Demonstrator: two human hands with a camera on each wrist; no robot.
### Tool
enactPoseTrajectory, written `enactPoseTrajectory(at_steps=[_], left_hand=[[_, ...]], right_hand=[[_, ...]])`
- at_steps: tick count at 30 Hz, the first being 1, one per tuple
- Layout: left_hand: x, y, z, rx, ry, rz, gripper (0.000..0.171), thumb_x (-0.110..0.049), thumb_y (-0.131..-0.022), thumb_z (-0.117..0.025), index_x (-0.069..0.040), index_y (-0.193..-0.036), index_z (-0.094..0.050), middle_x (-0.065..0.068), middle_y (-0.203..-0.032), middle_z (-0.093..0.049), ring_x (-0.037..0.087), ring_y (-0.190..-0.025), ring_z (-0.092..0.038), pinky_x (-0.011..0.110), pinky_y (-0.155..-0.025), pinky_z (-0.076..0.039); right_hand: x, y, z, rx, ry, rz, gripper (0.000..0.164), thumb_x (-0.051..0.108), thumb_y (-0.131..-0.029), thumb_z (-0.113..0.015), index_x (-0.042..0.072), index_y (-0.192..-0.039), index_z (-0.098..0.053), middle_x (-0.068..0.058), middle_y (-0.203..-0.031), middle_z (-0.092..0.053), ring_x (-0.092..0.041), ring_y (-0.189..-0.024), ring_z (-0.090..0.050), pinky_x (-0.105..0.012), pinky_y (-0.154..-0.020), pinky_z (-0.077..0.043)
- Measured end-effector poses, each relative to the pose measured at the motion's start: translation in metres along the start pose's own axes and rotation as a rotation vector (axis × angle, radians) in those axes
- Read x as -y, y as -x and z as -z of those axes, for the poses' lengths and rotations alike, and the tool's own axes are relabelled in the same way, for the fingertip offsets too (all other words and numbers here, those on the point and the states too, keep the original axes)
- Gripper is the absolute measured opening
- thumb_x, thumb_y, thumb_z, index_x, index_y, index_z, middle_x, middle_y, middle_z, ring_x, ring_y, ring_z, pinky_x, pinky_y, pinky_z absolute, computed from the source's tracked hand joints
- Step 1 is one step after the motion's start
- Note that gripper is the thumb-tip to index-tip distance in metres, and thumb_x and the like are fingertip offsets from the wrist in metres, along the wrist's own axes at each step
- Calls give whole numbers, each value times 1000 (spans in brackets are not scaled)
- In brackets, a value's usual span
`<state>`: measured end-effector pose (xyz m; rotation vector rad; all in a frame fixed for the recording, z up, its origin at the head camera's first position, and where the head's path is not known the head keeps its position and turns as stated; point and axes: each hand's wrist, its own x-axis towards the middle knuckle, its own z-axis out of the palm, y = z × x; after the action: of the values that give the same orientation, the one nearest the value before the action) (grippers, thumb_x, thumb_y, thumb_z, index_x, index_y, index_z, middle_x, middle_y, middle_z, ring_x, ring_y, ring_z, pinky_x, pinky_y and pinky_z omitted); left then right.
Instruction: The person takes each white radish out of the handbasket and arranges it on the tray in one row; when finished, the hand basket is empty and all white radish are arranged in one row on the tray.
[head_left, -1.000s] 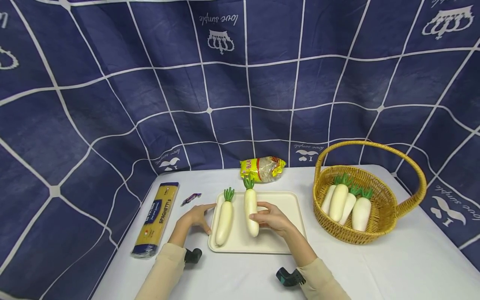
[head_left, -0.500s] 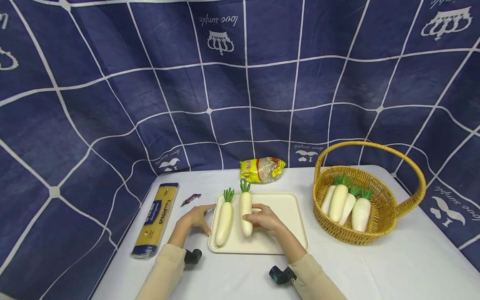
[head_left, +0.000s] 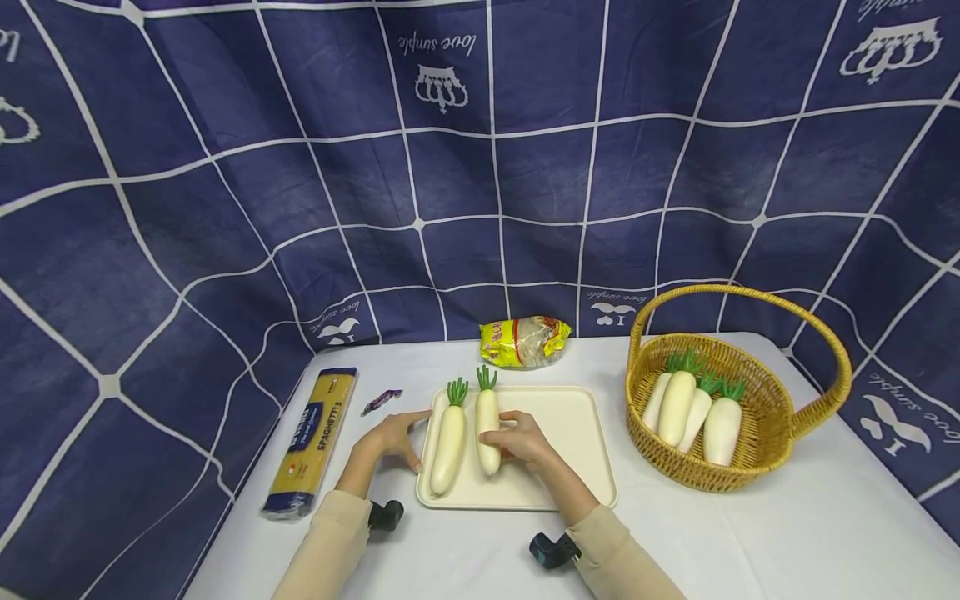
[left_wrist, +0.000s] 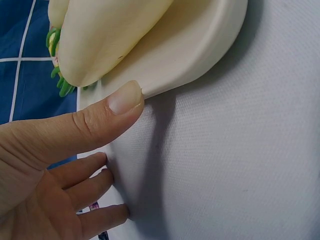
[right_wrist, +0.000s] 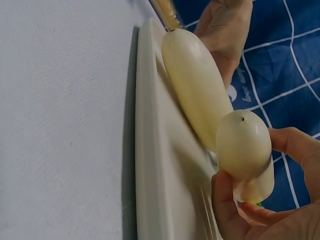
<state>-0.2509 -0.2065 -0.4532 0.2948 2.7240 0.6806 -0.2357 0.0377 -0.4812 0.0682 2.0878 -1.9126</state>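
My right hand (head_left: 522, 437) holds a white radish (head_left: 487, 421) with green leaves over the cream tray (head_left: 558, 417), thumb on one side and fingers on the other. In the right wrist view this radish (right_wrist: 242, 142) points its blunt end at the camera; whether it touches the tray is unclear. To its left, a second white radish (head_left: 448, 450) lies lengthwise on the tray. At the tray's left edge is my left hand (head_left: 387, 439), fingers spread. In the left wrist view its thumb (left_wrist: 112, 110) touches the rim, and no object is in its grasp.
At right stands a wicker basket (head_left: 765, 450) with a tall handle, holding several white radishes (head_left: 678, 404). A spaghetti pack (head_left: 311, 442) and a small purple-wrapped sweet (head_left: 382, 401) lie at left. Behind the tray is a yellow-and-clear bag (head_left: 525, 342). A blue curtain (head_left: 540, 183) hangs at the back.
My right hand has carried the radish left and lower, closer to the radish on the tray. The left hand has stayed at the tray's left edge.
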Motion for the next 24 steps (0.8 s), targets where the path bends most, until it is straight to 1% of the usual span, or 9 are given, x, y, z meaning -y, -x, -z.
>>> enactPoseTrajectory(at_steps=[4,7,10,18,24], left_hand=[[0,0,0,1,9,8,102,-12,-46,-91,-8,-138,-47,27,-126,-55,44,-119,-49,59,-100,-38],[1,0,0,1,11,7,102,-12,-46,-91,-8,-138,-47,28,-126,-55,44,-119,-49,58,-100,-38],[1,0,0,-1,2,-4,101,-11,-46,-91,-7,-137,-48,28,-126,-55,44,-118,-50,59,-100,-39],[3,-1,-1,-6,5,-3,102,-11,-45,-91,-8,-138,-48,27,-125,-56,43,-118,-51,59,-100,-38],[2,-1,-1,-5,1,1,102,-11,-45,-91,-8,-138,-48,27,-125,-56,43,-118,-51,58,-100,-38]], right_hand=[[-2,-1,-3,-36,22,-14,67,7,-69,-76,-15,-124,-43,-18,-88,-59,-12,-53,-55,-24,-49,-53],[-3,-2,-5,-44,18,-7,66,6,-69,-75,-16,-122,-43,-19,-88,-60,-13,-53,-57,-26,-50,-55],[-4,-2,-6,-56,38,6,66,7,-68,-76,-15,-120,-44,-19,-88,-59,-14,-53,-57,-27,-50,-55],[-5,-2,-10,-93,146,9,68,15,-66,-80,-10,-119,-46,-19,-87,-58,-15,-48,-60,-30,-48,-57],[-4,-2,-13,-108,206,23,68,17,-65,-82,-9,-118,-48,-20,-88,-58,-15,-46,-60,-29,-46,-56]])
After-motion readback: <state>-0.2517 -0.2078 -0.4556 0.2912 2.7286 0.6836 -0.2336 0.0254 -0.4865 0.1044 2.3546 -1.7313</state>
